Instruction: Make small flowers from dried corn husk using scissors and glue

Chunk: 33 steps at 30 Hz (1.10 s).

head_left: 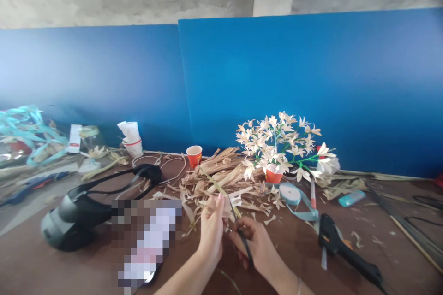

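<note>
My left hand [212, 228] is closed, thumb up, pinching a pale piece of dried husk [224, 206]. My right hand [259, 242] grips a pair of dark scissors [244, 238], whose narrow blades point up toward the husk piece. How far the blades are apart is not clear. Just beyond both hands lies a loose pile of dried husks [221, 173], with scraps spread around it. Behind, to the right, a bunch of cream husk flowers [273, 136] on green stems stands in a red paper cup [273, 176].
A black headset [74, 216] and a pixelated phone [150, 244] lie on the left. An orange cup [194, 156] stands behind the pile. To the right are a ribbon roll [290, 193], a glue gun [346, 251] and a turquoise item [352, 198]. A blue partition [304, 69] borders the back.
</note>
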Motion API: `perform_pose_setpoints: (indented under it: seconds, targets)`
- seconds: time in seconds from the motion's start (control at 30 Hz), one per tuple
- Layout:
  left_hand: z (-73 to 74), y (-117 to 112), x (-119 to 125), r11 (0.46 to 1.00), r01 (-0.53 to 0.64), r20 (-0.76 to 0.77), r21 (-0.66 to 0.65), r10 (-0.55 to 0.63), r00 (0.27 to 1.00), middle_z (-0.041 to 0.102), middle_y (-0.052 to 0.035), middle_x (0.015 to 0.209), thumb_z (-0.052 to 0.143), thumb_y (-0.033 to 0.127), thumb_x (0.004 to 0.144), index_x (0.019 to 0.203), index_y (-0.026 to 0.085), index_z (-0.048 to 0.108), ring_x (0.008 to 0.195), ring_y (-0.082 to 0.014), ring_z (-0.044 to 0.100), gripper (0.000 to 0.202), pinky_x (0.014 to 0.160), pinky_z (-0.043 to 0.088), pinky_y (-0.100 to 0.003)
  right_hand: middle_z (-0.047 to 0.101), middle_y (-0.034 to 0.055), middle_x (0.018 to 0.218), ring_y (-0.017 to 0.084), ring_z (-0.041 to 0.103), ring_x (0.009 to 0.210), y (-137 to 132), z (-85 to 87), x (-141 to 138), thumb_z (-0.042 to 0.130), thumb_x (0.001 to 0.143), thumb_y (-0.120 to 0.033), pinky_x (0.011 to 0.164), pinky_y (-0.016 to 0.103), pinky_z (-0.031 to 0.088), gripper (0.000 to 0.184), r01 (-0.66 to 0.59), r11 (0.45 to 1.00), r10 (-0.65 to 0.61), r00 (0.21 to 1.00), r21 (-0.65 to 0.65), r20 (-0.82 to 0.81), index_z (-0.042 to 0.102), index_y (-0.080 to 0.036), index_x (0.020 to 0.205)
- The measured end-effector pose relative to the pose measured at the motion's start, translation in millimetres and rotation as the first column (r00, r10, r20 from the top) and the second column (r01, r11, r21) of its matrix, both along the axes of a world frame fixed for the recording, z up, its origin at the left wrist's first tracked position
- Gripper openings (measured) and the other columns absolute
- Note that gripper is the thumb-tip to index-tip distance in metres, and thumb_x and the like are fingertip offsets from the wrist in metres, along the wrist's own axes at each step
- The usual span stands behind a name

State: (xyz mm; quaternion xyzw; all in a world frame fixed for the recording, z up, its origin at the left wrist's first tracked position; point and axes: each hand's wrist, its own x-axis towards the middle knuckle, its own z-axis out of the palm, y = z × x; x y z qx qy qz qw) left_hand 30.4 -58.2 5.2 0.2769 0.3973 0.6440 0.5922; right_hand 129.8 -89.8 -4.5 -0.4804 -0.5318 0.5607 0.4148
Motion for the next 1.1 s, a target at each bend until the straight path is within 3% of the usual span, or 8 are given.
perform_pose_setpoints:
  seconds: [0.27, 0.37, 0.47, 0.53, 0.63, 0.73, 0.93, 1.1]
  targets:
    - [5.0, -1, -2, 1.000, -0.030, -0.016, -0.001, 0.030, 0.999, 0.034, 0.0110, 0.042, 0.069, 0.044, 0.064, 0.061, 0.017, 0.043, 0.033, -0.0016, 0.026, 0.037, 0.034, 0.020, -0.014, 0.042, -0.0094, 0.038, 0.005, 0.035, 0.027, 3, 6.8, 4, 0.065, 0.065, -0.049, 0.026, 0.014, 0.026, 0.037, -0.007, 1.000, 0.007, 0.999, 0.004, 0.038, 0.047, -0.017, 0.068]
    - [7.1, 1, -5, 1.000, -0.008, -0.056, 0.011, 0.008, 0.998, 0.033, 0.0115, 0.040, 0.070, 0.043, 0.062, 0.060, 0.017, 0.043, 0.032, -0.0012, 0.024, 0.038, 0.034, 0.019, -0.015, 0.046, -0.0078, 0.044, 0.007, 0.041, 0.034, 3, 3.4, 6, 0.064, 0.067, -0.048, 0.032, 0.017, 0.034, 0.035, 0.043, 0.998, -0.042, 0.998, 0.034, -0.037, 0.049, -0.017, 0.074]
    - [5.9, 4, -7, 0.996, 0.092, -0.131, 0.002, -0.091, 0.987, 0.046, 0.0079, 0.046, 0.073, 0.041, 0.058, 0.064, 0.015, 0.050, 0.037, -0.0036, 0.037, 0.035, 0.038, 0.026, -0.016, 0.056, -0.0021, 0.064, 0.011, 0.053, 0.056, 3, 1.9, 6, 0.065, 0.070, -0.040, 0.054, 0.022, 0.046, 0.028, 0.151, 0.967, -0.124, 0.982, 0.206, -0.140, 0.053, -0.017, 0.081]
    - [4.0, 5, -7, 0.977, 0.214, -0.175, 0.010, -0.208, 0.962, 0.054, 0.0042, 0.052, 0.076, 0.039, 0.055, 0.067, 0.014, 0.056, 0.045, -0.0067, 0.047, 0.034, 0.044, 0.033, -0.017, 0.058, 0.0008, 0.075, 0.013, 0.055, 0.067, 5, 1.0, 7, 0.067, 0.069, -0.035, 0.065, 0.024, 0.047, 0.027, 0.215, 0.929, -0.164, 0.969, 0.302, -0.185, 0.054, -0.018, 0.085]
    - [2.3, 5, -7, 0.929, 0.369, -0.212, 0.034, -0.354, 0.911, 0.057, 0.0019, 0.055, 0.078, 0.036, 0.053, 0.069, 0.012, 0.061, 0.050, -0.0085, 0.050, 0.033, 0.050, 0.035, -0.018, 0.057, 0.0003, 0.074, 0.013, 0.054, 0.065, 9, -1.1, 8, 0.071, 0.064, -0.032, 0.061, 0.024, 0.047, 0.030, 0.277, 0.912, -0.211, 0.950, 0.303, -0.232, 0.053, -0.019, 0.083]
    - [4.2, 5, -8, 0.908, 0.418, -0.241, 0.021, -0.401, 0.884, 0.056, 0.0025, 0.051, 0.077, 0.036, 0.054, 0.065, 0.011, 0.062, 0.045, -0.0065, 0.045, 0.031, 0.046, 0.030, -0.017, 0.053, -0.0028, 0.065, 0.011, 0.050, 0.057, 11, -1.9, 11, 0.074, 0.059, -0.030, 0.053, 0.021, 0.044, 0.032, 0.306, 0.922, -0.245, 0.936, 0.237, -0.254, 0.051, -0.019, 0.080]
    - [8.7, 5, -9, 0.910, 0.414, -0.240, -0.031, -0.409, 0.880, 0.053, 0.0035, 0.047, 0.072, 0.045, 0.058, 0.062, 0.010, 0.063, 0.036, -0.0023, 0.033, 0.036, 0.039, 0.023, -0.017, 0.047, -0.0071, 0.058, 0.004, 0.038, 0.045, 9, 3.2, 20, 0.075, 0.056, -0.030, 0.040, 0.015, 0.032, 0.037, 0.307, 0.943, -0.261, 0.921, 0.128, -0.289, 0.050, -0.019, 0.081]
    - [5.5, 10, -13, 0.969, 0.245, -0.190, 0.000, -0.241, 0.952, 0.055, 0.0026, 0.049, 0.074, 0.041, 0.057, 0.064, 0.011, 0.060, 0.040, -0.0053, 0.043, 0.033, 0.041, 0.029, -0.017, 0.048, -0.0068, 0.054, 0.007, 0.044, 0.045, 7, 6.8, 21, 0.069, 0.064, -0.038, 0.038, 0.016, 0.032, 0.033, 0.229, 0.966, -0.202, 0.957, 0.118, -0.208, 0.049, -0.019, 0.081]
